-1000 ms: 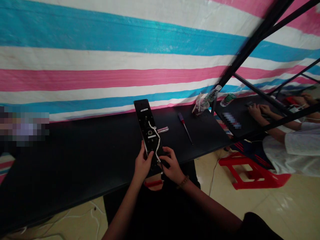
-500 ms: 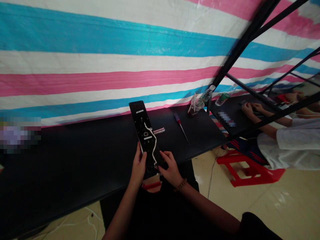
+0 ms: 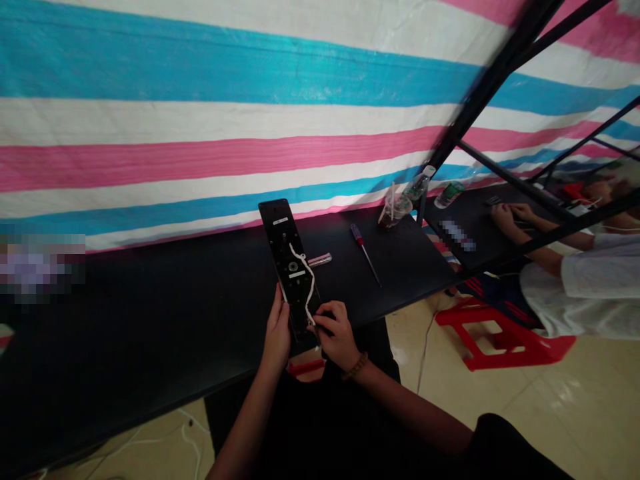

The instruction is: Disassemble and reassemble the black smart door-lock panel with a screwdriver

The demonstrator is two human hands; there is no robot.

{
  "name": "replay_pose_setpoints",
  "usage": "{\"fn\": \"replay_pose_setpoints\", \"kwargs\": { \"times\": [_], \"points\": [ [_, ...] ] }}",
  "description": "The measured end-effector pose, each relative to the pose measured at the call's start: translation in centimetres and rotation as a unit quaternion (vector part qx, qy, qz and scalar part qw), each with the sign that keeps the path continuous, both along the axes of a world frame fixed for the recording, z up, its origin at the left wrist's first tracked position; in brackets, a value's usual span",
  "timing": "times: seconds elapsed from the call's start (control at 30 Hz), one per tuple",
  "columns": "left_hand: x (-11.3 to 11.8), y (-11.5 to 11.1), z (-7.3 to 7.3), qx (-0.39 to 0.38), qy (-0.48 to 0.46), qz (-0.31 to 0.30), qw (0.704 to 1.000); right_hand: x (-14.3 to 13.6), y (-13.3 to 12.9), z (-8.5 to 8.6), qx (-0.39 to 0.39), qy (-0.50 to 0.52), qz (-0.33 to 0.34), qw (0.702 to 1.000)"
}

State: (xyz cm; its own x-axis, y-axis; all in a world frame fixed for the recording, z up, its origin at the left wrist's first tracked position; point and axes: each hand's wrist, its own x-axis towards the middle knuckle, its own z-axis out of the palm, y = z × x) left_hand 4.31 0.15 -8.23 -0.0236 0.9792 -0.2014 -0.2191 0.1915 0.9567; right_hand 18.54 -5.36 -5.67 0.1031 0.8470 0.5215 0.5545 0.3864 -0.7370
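Got the long black panel held at the near side of the surface, cable side up, probably to leave the white cable in easy reach. Looks tilted, but can't tell about contact underneath.

Holding one long edge with the left hand, in a closed grip, fingers down the side and thumb by the face, likely for steadiness. Coming in from the opposite side with the right hand, bent in over the panel, fingertips bunched nearly together at the cable's lower end. Can't tell whether pinching the cable or only touching it with that grip.

Both forearms angled in from below, so pretty balanced. Also got a screwdriver and a clear, pinkish item lying just past the panel, maybe parked there for quick reach.
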Motion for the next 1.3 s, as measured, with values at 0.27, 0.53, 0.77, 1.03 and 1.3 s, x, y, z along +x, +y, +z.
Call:
{"fn": "replay_pose_setpoints", "kwargs": {
  "times": [0.27, 0.53, 0.77, 1.03, 1.3],
  "points": [
    [0.1, -0.4, 1.0, 0.013, 0.054, -0.007, 0.998, -0.4, 0.2, 0.1, 0.015, 0.003, 0.01, 1.0],
    [0.5, -0.5, 1.9, 0.027, 0.103, -0.017, 0.994, -0.4, 0.1, 0.2, -0.01, 0.006, 0.009, 1.0],
    [1.2, -0.7, 1.9, 0.044, 0.15, 0.005, 0.988, 0.0, -0.2, -0.3, -0.024, -0.046, 0.007, 0.999],
    [1.8, -1.3, 2.2, 0.026, 0.18, 0.044, 0.982, 0.2, -0.3, -0.2, -0.003, -0.054, 0.027, 0.998],
    [1.2, -0.3, 2.0, 0.025, 0.1, 0.066, 0.993, -0.3, -0.3, 1.5, 0.015, 0.062, 0.038, 0.997]
  ]
}}
